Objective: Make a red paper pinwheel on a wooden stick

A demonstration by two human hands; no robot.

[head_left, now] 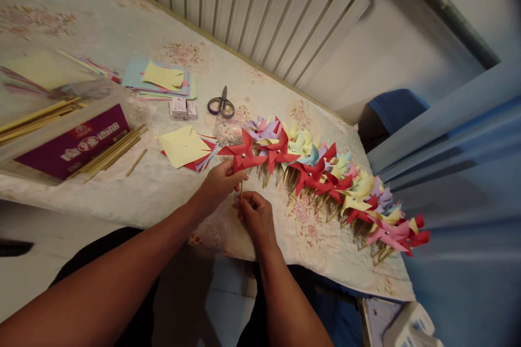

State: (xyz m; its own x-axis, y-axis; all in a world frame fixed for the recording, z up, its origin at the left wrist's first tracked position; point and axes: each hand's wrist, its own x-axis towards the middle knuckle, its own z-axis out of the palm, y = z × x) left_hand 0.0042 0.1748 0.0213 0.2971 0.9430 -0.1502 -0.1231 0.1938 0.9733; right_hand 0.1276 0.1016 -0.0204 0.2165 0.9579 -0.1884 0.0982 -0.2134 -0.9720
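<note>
A red paper pinwheel [243, 156] on a thin wooden stick is up in front of me. My left hand [218, 184] is closed around it just below the blades, thumb across the top of the stick. Lower down, my right hand [257, 216] pinches the same stick near its bottom end. To the right lies a long row of finished pinwheels [311, 173] in red, yellow, pink, purple and blue, their sticks pointing toward me. Left of my left hand is a stack of cut paper squares [185, 146], a yellow one on top with slits at its corners.
Black-handled scissors [222, 104] and small white boxes [182, 108] lie behind the paper squares. More coloured paper [134, 73] is stacked farther back. At left, a box with a purple label [77, 143] holds sticks, with loose sticks [112, 153] beside it. A blue curtain [459, 173] hangs at right.
</note>
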